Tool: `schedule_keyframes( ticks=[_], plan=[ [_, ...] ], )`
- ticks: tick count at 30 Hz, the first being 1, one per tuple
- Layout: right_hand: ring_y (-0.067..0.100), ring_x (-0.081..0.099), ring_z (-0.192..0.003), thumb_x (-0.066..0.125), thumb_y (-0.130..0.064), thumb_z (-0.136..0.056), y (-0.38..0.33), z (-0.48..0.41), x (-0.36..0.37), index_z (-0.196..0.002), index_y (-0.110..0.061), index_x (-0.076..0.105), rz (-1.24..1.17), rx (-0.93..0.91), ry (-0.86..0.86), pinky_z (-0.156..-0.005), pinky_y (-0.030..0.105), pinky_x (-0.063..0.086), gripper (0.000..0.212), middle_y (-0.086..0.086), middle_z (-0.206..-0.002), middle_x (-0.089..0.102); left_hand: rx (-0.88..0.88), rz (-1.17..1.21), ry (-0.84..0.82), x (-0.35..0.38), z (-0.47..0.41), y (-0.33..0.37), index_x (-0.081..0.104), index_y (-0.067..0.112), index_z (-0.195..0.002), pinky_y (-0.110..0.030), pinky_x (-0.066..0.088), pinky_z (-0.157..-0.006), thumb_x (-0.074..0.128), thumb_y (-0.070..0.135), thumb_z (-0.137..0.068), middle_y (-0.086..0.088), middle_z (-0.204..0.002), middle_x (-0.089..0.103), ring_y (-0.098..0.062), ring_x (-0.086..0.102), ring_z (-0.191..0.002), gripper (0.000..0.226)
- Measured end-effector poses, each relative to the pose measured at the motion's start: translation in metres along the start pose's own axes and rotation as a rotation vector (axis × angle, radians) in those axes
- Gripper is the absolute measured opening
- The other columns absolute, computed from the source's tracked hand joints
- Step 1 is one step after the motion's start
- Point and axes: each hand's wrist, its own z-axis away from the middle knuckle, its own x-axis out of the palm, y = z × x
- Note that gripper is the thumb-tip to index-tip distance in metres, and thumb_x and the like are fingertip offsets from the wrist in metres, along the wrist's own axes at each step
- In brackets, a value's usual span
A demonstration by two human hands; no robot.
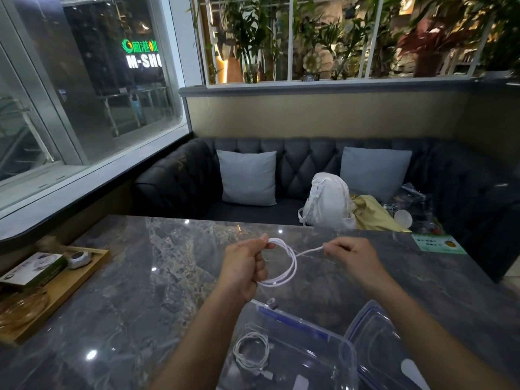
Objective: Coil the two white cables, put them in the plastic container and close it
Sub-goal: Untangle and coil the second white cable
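Our left hand (pixel 244 266) fists the cable (pixel 284 266) loops, right hand (pixel 349 253) pinches its tail; slacken either and the coil may spring apart

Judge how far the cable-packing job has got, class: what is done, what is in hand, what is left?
Done: one coiled cable already lies in the open container. In hand: the left hand holds the loops of the second cable while the right hand feeds its free end. Left: finish coiling, put it in, fit the lid lying beside the container.
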Motion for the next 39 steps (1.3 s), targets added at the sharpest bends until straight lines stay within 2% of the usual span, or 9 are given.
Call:
schedule_keyframes(
  ticks=[3,6,10,14,21,26,31,36,39],
  plan=[
    [-0.004,0.053,-0.051,0.063,-0.017,-0.084,0.006,0.001,-0.007,-0.068,-0.020,0.068,0.140,0.017,-0.246,-0.058,0.017,0.041,0.017,-0.011,-0.055,0.060,0.006,-0.048,-0.001,-0.002,0.001,0.000,0.059,-0.001,-0.070,-0.011,0.018,-0.029,0.050,0.009,-0.092,0.010,-0.035,0.025,-0.002,0.020,-0.027,0.025],
    [0.010,0.064,-0.068,0.064,-0.012,-0.083,0.006,0.006,-0.008,-0.075,-0.016,0.068,0.082,0.092,-0.592,-0.071,0.022,0.049,0.010,-0.002,-0.068,0.069,-0.013,-0.090,-0.046,0.000,0.004,-0.004,0.060,0.000,-0.072,-0.013,0.019,-0.029,0.051,0.010,-0.092,0.010,-0.036,0.026,-0.002,0.021,-0.028,0.024],
    [0.025,0.060,-0.108,0.063,-0.006,-0.075,0.004,0.013,0.005,-0.117,-0.004,0.055,-0.403,0.145,-0.789,-0.096,0.035,0.045,0.043,0.013,-0.112,0.065,-0.029,-0.114,-0.154,0.011,0.010,-0.007,0.059,0.002,-0.072,-0.013,0.019,-0.030,0.052,0.010,-0.091,0.009,-0.038,0.028,-0.002,0.022,-0.029,0.022],
    [0.026,0.061,-0.097,0.070,-0.010,-0.068,-0.002,0.019,0.015,-0.114,0.001,0.057,-0.894,0.147,-0.880,-0.090,0.036,0.049,0.049,0.013,-0.101,0.066,-0.088,-0.049,-0.196,0.015,0.012,0.000,0.057,0.004,-0.071,-0.012,0.016,-0.027,0.049,0.012,-0.092,0.011,-0.035,0.026,-0.001,0.020,-0.027,0.024],
    [0.021,0.061,-0.068,0.069,-0.025,-0.074,-0.012,0.019,0.025,-0.093,0.002,0.062,-0.926,0.189,-0.785,-0.065,0.033,0.053,0.034,0.009,-0.077,0.065,-0.110,0.043,-0.193,0.017,0.011,-0.001,0.057,0.003,-0.072,-0.012,0.014,-0.027,0.047,0.013,-0.093,0.010,-0.036,0.023,0.000,0.018,-0.027,0.025],
    [0.008,0.040,-0.048,0.061,-0.022,-0.080,-0.012,0.022,0.029,-0.077,-0.005,0.062,-0.700,0.211,-0.561,-0.040,0.017,0.029,0.018,0.003,-0.062,0.047,0.031,-0.034,-0.078,0.013,0.009,-0.004,0.058,0.003,-0.070,-0.012,0.017,-0.030,0.050,0.013,-0.093,0.010,-0.036,0.025,-0.002,0.020,-0.028,0.026],
    [0.006,0.031,-0.040,0.052,-0.016,-0.091,-0.016,0.024,0.038,-0.075,-0.003,0.057,-0.562,0.195,-0.363,-0.033,0.015,0.022,0.021,-0.006,-0.046,0.040,0.155,-0.146,0.052,0.014,0.007,-0.012,0.063,0.006,-0.068,-0.016,0.024,-0.033,0.054,0.017,-0.092,0.011,-0.034,0.030,-0.003,0.026,-0.030,0.028],
    [0.005,0.025,-0.034,0.049,-0.013,-0.093,-0.014,0.022,0.038,-0.062,-0.007,0.056,-0.530,0.215,-0.281,-0.032,0.015,0.019,0.032,-0.007,-0.038,0.035,0.197,-0.365,0.034,0.008,0.005,-0.011,0.066,0.006,-0.074,-0.025,0.045,-0.049,0.054,0.021,-0.092,0.000,-0.049,0.055,-0.012,0.052,-0.046,0.027],
    [0.004,0.025,-0.032,0.050,-0.014,-0.092,-0.010,0.020,0.037,-0.058,-0.011,0.056,-0.402,0.194,-0.262,-0.033,0.015,0.021,0.035,-0.011,-0.034,0.035,0.268,-0.761,0.027,-0.001,0.004,-0.010,0.068,0.011,-0.076,-0.035,0.053,-0.064,0.052,0.029,-0.092,-0.005,-0.066,0.066,-0.017,0.063,-0.063,0.029]
  ],
)
